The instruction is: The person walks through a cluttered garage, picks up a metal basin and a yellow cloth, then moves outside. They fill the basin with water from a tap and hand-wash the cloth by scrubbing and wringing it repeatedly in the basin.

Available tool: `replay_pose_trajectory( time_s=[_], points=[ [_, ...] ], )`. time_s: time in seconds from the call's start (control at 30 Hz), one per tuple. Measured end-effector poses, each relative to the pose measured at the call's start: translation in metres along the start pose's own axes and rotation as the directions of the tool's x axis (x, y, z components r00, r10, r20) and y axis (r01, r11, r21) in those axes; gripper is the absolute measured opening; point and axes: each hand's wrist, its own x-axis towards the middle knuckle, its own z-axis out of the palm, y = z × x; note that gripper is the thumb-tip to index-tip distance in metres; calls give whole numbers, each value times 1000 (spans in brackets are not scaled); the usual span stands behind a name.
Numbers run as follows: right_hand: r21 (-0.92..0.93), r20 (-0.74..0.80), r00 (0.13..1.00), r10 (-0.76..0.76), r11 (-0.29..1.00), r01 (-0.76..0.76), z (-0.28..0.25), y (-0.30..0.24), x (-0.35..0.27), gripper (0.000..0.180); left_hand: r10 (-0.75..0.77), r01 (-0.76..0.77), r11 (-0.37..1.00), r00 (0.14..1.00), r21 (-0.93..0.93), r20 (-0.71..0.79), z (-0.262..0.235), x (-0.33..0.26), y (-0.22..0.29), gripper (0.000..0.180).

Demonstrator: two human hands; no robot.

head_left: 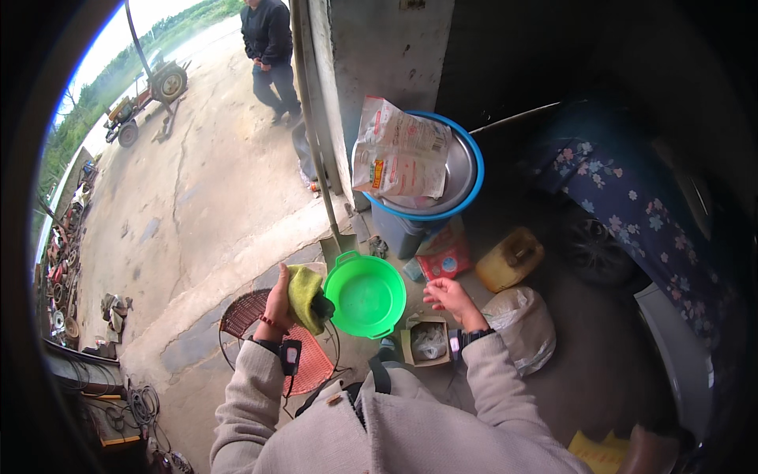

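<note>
My left hand (276, 302) grips a yellow-green cloth (303, 294) beside the left rim of a bright green plastic basin (365, 304). A dark lump (322, 306) shows at the cloth's right side; its kind cannot be made out. The basin has two handles, and only its bare green bottom shows inside. To its right, my right hand (452, 300) is held in the air with fingers loosely bent and apart, with nothing visible in them. Behind that hand lies a red and white plastic package (444, 251).
A blue-rimmed tub (478, 162) holds a metal basin under a paper sack (403, 154). A shovel (312, 118) leans by the doorway. Around me are a red woven chair (316, 367), a small carton (430, 357), a yellow jug (509, 261) and a whitish sack (521, 328). A person (268, 47) stands outside.
</note>
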Motion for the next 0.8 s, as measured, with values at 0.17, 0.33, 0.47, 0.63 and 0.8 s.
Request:
replay_pose_trajectory(
  time_s=[0.17,0.33,0.47,0.63,0.8],
  points=[
    [161,-219,955,200,973,-167,-39,-59,136,29,-16,25,992,997,123,-77,14,59,27,54],
    [481,-354,921,162,876,31,-51,-60,189,34,50,-22,917,997,398,-60,39,140,49,40],
    [553,-311,943,116,829,80,-54,-51,207,41,35,-24,898,999,440,-15,72,213,56,59],
    [590,-264,952,153,807,34,-63,-49,219,49,-5,35,884,998,467,-65,101,281,52,77],
    [757,-260,942,213,651,62,-60,-50,221,9,17,23,865,997,501,-74,104,324,48,44]
  ],
)
